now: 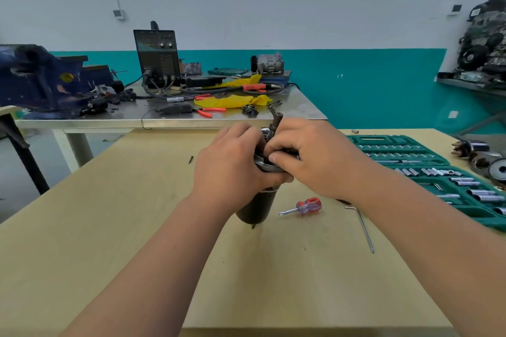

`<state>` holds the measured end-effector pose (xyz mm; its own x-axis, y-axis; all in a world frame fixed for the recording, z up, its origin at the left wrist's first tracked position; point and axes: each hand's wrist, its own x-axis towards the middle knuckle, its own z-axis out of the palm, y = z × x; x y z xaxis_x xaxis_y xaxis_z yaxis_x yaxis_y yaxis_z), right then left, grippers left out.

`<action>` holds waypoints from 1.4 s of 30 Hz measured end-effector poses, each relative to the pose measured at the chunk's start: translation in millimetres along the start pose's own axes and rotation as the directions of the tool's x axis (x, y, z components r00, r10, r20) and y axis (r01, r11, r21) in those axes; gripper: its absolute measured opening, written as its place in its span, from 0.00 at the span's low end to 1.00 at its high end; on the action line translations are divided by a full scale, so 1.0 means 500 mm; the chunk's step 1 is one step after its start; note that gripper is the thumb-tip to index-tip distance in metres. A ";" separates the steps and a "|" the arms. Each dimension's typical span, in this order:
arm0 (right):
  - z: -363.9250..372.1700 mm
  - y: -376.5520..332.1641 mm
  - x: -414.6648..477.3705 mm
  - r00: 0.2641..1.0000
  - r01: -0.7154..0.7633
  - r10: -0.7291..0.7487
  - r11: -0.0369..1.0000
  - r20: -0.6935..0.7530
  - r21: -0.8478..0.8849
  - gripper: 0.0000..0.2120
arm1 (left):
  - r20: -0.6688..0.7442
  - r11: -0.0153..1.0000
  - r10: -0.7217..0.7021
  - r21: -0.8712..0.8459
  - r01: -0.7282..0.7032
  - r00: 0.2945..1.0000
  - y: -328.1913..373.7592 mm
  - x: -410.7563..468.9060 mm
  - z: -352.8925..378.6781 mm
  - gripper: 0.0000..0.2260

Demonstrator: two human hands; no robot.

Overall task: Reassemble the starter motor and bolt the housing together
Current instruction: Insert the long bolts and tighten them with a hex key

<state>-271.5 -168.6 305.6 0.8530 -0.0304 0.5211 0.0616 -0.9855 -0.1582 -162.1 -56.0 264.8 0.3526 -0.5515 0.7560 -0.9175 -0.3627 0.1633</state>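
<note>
The starter motor (258, 206), a dark cylinder with a silver upper end, stands tilted on the tan table (137, 227) near its middle. My left hand (232, 164) grips its upper body from the left. My right hand (309, 156) curls over the top end from the right, fingertips pinching at parts there. A dark shaft (276, 120) sticks up between the hands. Most of the motor's top is hidden by my fingers.
A small red-handled screwdriver (304, 206) and a long hex key (362, 227) lie right of the motor. An open green socket set (427, 169) sits at the right, with other motor parts (484, 161) beyond. A small screw (191, 159) lies left. A cluttered steel bench (169, 115) stands behind.
</note>
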 end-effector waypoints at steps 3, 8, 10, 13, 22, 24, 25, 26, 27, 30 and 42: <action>-0.003 0.004 0.011 0.995 -0.080 0.070 0.988 0.072 0.134 0.07 | 0.027 0.999 -0.014 -0.031 0.015 1.000 -0.008 0.006 0.003 0.23; -0.019 0.014 0.035 0.963 -0.237 0.186 0.930 0.196 0.282 0.13 | 0.073 0.995 -0.013 -0.095 0.020 0.997 -0.024 0.014 0.002 0.23; -0.021 0.017 0.044 0.951 -0.285 0.225 0.902 0.211 0.323 0.08 | 0.080 0.993 -0.013 -0.113 0.022 0.997 -0.029 0.017 0.004 0.23; -0.024 0.020 0.051 0.950 -0.275 0.220 0.926 0.223 0.257 0.07 | 0.092 0.992 -0.013 -0.123 0.024 0.996 -0.033 0.021 0.005 0.24; -0.041 -0.017 0.077 0.948 -0.193 0.204 0.979 0.246 -0.070 0.07 | 0.146 0.983 -0.069 -0.158 0.092 0.987 -0.036 0.029 0.009 0.22; -0.044 -0.029 0.085 0.934 -0.202 0.232 0.970 0.271 -0.135 0.08 | 0.137 0.981 -0.112 -0.142 0.131 0.984 -0.036 0.029 0.009 0.23; -0.043 -0.035 0.088 0.930 -0.202 0.246 0.962 0.272 -0.181 0.10 | 0.128 0.980 -0.143 -0.120 0.158 0.981 -0.034 0.030 0.011 0.23; -0.039 -0.041 0.092 0.930 -0.208 0.263 0.952 0.257 -0.225 0.11 | 0.116 0.978 -0.180 -0.088 0.191 0.977 -0.032 0.031 0.013 0.23; -0.034 -0.048 0.096 0.932 -0.224 0.285 0.940 0.225 -0.259 0.11 | 0.094 0.973 -0.220 -0.043 0.225 0.971 -0.027 0.031 0.018 0.23; -0.015 -0.078 0.114 0.926 -0.292 0.357 0.883 0.121 -0.367 0.08 | 0.009 0.950 -0.290 0.125 0.287 0.957 -0.006 0.029 0.035 0.19; -0.062 -0.026 0.102 0.952 0.015 0.046 0.981 0.303 -0.194 0.06 | 0.091 0.981 -0.196 0.012 0.196 0.976 -0.038 0.026 0.016 0.24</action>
<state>-244.7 -162.6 360.2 0.9717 -0.0234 0.2350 -0.0278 -0.9995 0.0153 -138.7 -62.2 266.5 0.5410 -0.5355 0.6485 -0.8283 -0.4729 0.3005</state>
